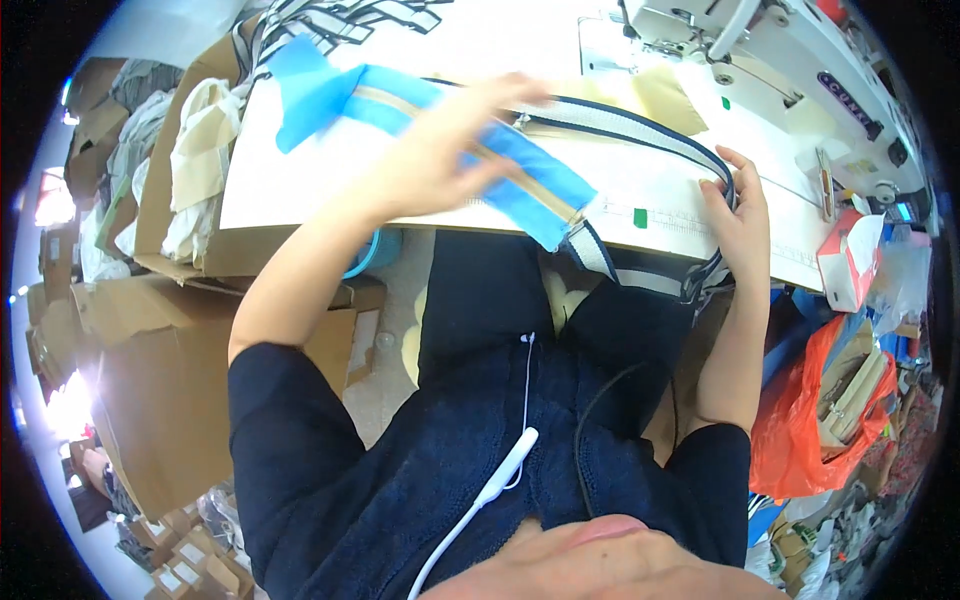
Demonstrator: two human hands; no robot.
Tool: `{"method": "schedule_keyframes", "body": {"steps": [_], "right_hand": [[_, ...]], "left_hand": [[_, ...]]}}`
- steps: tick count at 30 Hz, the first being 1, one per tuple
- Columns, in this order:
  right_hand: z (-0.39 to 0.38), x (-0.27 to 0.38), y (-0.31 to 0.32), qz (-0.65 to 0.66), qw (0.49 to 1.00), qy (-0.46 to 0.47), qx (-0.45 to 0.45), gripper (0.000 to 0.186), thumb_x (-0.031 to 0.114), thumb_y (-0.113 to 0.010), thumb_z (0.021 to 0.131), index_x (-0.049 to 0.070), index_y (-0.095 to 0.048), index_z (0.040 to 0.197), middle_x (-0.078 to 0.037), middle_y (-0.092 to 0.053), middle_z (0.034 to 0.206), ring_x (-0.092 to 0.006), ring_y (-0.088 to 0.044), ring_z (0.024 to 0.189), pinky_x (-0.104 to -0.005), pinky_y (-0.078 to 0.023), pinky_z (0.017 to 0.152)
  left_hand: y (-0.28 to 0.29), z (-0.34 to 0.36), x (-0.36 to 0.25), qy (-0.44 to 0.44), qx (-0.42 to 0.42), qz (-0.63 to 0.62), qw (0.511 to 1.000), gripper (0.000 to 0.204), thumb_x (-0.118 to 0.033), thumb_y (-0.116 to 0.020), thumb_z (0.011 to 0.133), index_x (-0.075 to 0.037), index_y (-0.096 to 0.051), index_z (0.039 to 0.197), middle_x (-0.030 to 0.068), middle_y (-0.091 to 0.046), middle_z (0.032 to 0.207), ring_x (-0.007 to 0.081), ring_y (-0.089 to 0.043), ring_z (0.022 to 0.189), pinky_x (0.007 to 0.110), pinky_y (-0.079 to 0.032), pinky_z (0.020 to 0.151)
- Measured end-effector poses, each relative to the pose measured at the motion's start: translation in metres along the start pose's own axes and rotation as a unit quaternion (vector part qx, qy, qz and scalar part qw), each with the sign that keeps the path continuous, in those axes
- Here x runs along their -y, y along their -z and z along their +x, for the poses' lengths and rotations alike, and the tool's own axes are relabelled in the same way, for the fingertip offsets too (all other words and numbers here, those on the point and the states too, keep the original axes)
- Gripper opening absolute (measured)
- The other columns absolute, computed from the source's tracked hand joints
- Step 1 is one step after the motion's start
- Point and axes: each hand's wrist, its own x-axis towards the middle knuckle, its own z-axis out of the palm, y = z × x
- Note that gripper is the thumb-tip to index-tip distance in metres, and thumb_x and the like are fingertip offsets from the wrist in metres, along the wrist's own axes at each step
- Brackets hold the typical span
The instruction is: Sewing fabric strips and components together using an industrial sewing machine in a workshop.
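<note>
My left hand, smeared a little by motion, is over a bright blue fabric piece with a tan strip down its middle. Its fingers are apart, and I cannot tell whether they touch the cloth. At the table's right front, my right hand grips a navy-and-white striped webbing strap between thumb and fingers. The strap curves from the blue piece across the tabletop to that hand. Another stretch of it hangs in a loop below the table edge, by metal fittings near the blue piece's lower end.
A white sewing machine stands at the back right, with yellowish cloth beside it. More striped straps lie at the back left. Cardboard boxes are on the left; a red-and-white box and a red plastic bag are on the right.
</note>
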Motion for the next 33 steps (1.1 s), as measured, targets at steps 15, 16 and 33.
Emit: {"method": "schedule_keyframes", "body": {"steps": [15, 16, 33], "right_hand": [[-0.024, 0.021, 0.043, 0.05, 0.985, -0.042, 0.159, 0.083, -0.005, -0.068, 0.07, 0.015, -0.038, 0.145, -0.003, -0.047, 0.1, -0.0064, -0.048, 0.069, -0.0182, -0.041, 0.064], [-0.025, 0.024, 0.042, 0.011, 0.985, -0.03, 0.17, 0.08, -0.007, -0.065, 0.071, 0.015, -0.04, 0.143, -0.002, -0.046, 0.101, -0.0052, -0.045, 0.067, -0.0186, -0.041, 0.064], [0.09, 0.198, -0.054, 0.195, 0.879, 0.434, 0.003, 0.031, 0.006, -0.071, 0.081, 0.0, -0.06, 0.11, -0.007, -0.063, 0.098, -0.0112, -0.058, 0.083, -0.0211, -0.048, 0.072]], "left_hand": [[0.033, 0.028, 0.072, 0.056, -0.134, -0.7, 0.699, 0.036, -0.019, -0.063, 0.088, -0.001, -0.059, 0.119, 0.0142, -0.062, 0.121, 0.0248, -0.059, 0.115, 0.04, -0.047, 0.1], [0.042, 0.032, 0.062, 0.105, -0.204, -0.683, 0.694, 0.025, -0.018, -0.053, 0.09, -0.001, -0.055, 0.109, 0.0089, -0.059, 0.111, 0.0229, -0.055, 0.113, 0.036, -0.043, 0.1], [0.096, 0.027, 0.08, -0.008, -0.21, -0.804, 0.556, 0.022, -0.015, -0.056, 0.083, 0.0, -0.054, 0.1, 0.006, -0.056, 0.092, 0.0171, -0.054, 0.087, 0.03, -0.043, 0.081]]}}
